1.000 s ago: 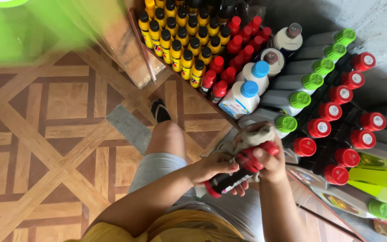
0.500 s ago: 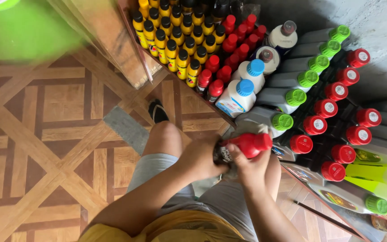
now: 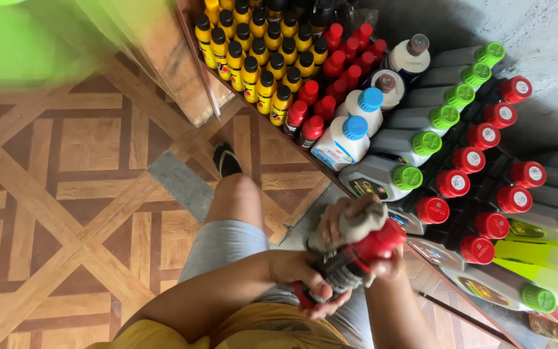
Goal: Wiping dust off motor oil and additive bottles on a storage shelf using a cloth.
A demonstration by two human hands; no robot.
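Gripping a red bottle (image 3: 347, 265) in your L hand (image 3: 305, 279), R hand (image 3: 350, 223) closed on a rag (image 3: 356, 226) mid-wipe; shelf bottles (image 3: 479, 161) not yet touched.

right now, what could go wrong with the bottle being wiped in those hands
1. The red bottle is held in the air, the left hand at its base and the right hand pressing a grey cloth on it; it could slip and fall.
2. It hangs close to the packed red-capped bottles on the shelf; a bump might topple some.
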